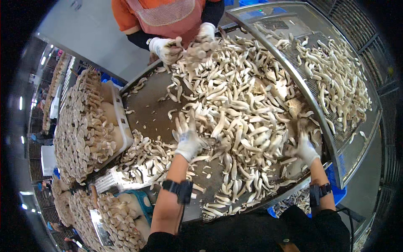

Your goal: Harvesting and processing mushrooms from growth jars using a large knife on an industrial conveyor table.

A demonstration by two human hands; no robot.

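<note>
Around us is a dim hall with small lamps glowing far to the left of the mushroom pile [239, 105], our landmark, which covers the middle of a dark worktop [147, 103]. The bare part of the worktop, with a few scraps on it, lies just left of the pile. A white crate [121, 115], packed with clusters of upright mushrooms [82, 134], stands further left. Right of the pile, a metal-rimmed mesh screen [312, 86] carries another heap of loose mushrooms [336, 80], and a blue bin [339, 194] sits below it, near the pile's lower right.

Our left hand [189, 138], in a pale glove, lies at the pile's left edge, fingers spread wide, with nothing clearly gripped. Our right hand [305, 147] is at the pile's right edge; it is blurred, so we cannot tell whether it is closed or holds a mushroom. Beyond the pile, a co-worker in a pink apron [168, 19] has both gloved hands [166, 49] at its far edge.

We judge the step in hand to be working through the loose mushrooms by hand. The next move probably calls for loose fingers and light pressure, since slender stems could snap.
</note>
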